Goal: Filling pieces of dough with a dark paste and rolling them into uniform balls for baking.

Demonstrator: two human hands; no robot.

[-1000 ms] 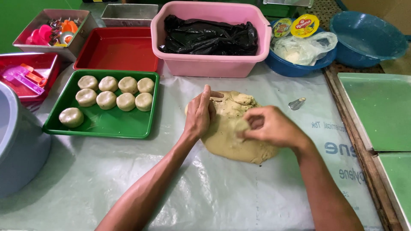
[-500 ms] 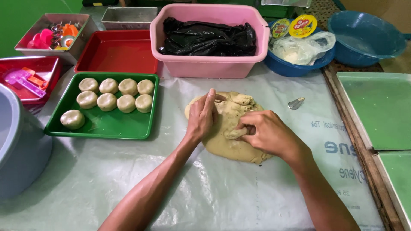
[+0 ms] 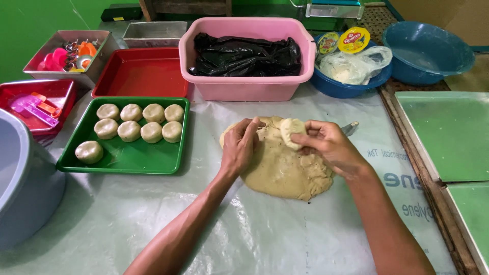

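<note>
So far nine shaped rounds (image 3: 129, 130) sit on the green tray (image 3: 127, 158) left of the dough mass (image 3: 285, 170), where my left hand (image 3: 239, 147) presses flat while my right hand (image 3: 328, 145) pinches a torn-off piece (image 3: 292, 132), most dough remaining

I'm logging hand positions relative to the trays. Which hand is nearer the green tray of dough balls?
Left. The left hand rests on the dough mass, just right of the green tray; the right hand is farther right, holding a dough piece.
</note>
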